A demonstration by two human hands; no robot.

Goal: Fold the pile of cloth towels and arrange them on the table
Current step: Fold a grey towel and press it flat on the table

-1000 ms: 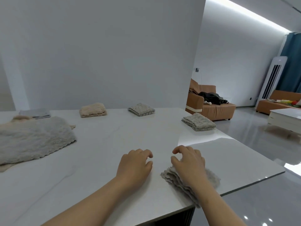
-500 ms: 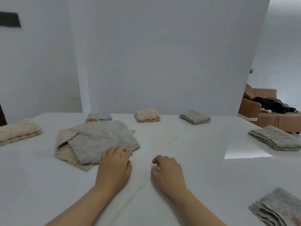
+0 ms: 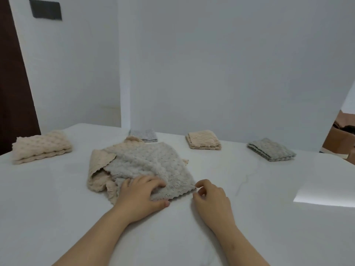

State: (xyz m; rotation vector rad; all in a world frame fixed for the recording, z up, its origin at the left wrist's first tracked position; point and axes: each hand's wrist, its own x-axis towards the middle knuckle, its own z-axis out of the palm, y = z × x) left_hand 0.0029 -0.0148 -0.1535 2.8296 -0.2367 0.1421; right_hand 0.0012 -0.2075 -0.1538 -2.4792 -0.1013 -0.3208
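L hand (image 3: 140,196) & R hand (image 3: 211,201) — bare, forearms (image 3: 99,233) uncovered too.

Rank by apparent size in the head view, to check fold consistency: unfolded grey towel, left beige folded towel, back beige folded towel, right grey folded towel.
1. unfolded grey towel
2. left beige folded towel
3. right grey folded towel
4. back beige folded towel
Folded ranks unsure: distances differ.

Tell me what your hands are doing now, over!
Left hand grips grey towel, near edge. Right hand at its corner, pinch unclear. Beige towel underneath, nothing blocking.
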